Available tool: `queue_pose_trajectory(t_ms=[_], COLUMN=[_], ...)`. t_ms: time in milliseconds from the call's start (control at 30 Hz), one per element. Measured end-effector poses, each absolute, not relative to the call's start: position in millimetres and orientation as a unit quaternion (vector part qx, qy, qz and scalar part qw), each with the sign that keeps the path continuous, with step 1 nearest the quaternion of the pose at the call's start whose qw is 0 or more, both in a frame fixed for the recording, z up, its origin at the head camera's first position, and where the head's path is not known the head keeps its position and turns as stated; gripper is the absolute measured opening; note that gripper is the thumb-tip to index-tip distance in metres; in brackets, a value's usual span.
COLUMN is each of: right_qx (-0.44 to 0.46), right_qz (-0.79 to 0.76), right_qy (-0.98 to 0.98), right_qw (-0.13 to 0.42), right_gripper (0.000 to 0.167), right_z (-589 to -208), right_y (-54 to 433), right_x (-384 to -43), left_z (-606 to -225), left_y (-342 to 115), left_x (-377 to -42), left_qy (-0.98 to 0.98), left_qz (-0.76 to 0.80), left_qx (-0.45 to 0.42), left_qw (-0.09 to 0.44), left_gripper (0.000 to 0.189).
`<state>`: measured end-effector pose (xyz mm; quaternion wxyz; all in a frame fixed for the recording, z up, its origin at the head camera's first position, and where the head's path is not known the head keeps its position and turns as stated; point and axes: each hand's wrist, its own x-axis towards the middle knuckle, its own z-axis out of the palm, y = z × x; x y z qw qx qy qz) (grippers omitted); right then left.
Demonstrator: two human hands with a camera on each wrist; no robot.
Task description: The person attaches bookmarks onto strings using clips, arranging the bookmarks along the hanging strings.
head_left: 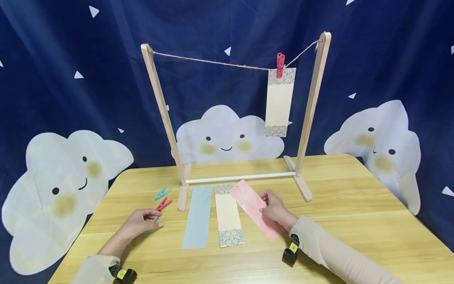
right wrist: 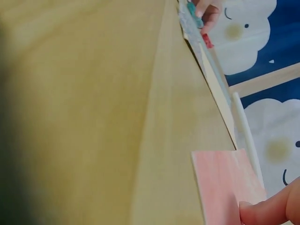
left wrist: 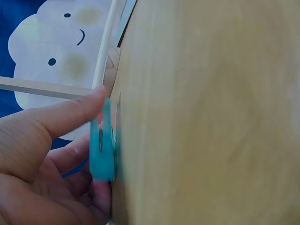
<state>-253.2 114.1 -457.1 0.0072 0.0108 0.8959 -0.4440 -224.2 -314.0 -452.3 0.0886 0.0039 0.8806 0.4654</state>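
I see right hand (head_left: 274, 206) pinching pink card (head_left: 253, 207); careless squeeze could crease it. Left hand (head_left: 140, 221) pinches teal clip (left wrist: 101, 154); nearby red clip (head_left: 164, 204) may get knocked.

in your left wrist view, your left hand (left wrist: 35, 145) holds a blue-green clip (left wrist: 102, 154) close to the wood table (left wrist: 211, 117). past your hand you see a wooden post (left wrist: 42, 87), a white rod (left wrist: 104, 47) and a smiling white cloud (left wrist: 44, 40) on blue cloth (left wrist: 9, 16).
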Motion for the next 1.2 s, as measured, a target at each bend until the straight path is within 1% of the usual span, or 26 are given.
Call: queue_pose_trajectory(t_ms=[167, 300, 400, 567, 733, 833, 1033, 1200], right_qx=[0.011, 0.000, -0.004, -0.007, -0.004, 0.004, -0.016, -0.026], right_qz=[-0.501, -0.529, -0.541, -0.573, -0.580, -0.599, -0.632, -0.653], right_qy=[0.865, 0.848, 0.841, 0.819, 0.814, 0.800, 0.775, 0.757], right_qw=[0.021, 0.029, 0.032, 0.033, 0.022, 0.021, -0.002, -0.014], right_gripper=[0.045, 0.049, 0.046, 0.035, 0.027, 0.027, 0.028, 0.030], right_z=[-457.3, -456.4, -455.2, -453.1, -454.4, -454.8, -447.1, -435.7], right_y=[117.0, 120.4, 123.4, 129.0, 135.6, 140.4, 148.4, 151.9], right_x=[-252.7, -251.2, -250.8, -251.7, -255.3, -258.7, -262.7, -266.1], left_z=[-451.7, -447.6, -442.6, -432.5, -421.9, -416.5, -405.1, -396.4], left_y=[-320.1, -325.9, -328.2, -330.7, -332.9, -330.3, -318.2, -303.9], left_x=[-226.8, -227.7, -228.8, -232.3, -237.3, -239.4, -243.5, -251.5], left_qy=[0.875, 0.872, 0.871, 0.864, 0.835, 0.824, 0.829, 0.830], left_qz=[0.474, 0.477, 0.477, 0.484, 0.522, 0.538, 0.544, 0.543], left_qx=[0.035, 0.051, 0.057, 0.068, 0.106, 0.119, 0.086, 0.103], left_qw=[0.087, 0.093, 0.100, 0.121, 0.141, 0.135, 0.100, 0.071], left_gripper=[0.040, 0.043, 0.046, 0.047, 0.048, 0.049, 0.051, 0.048])
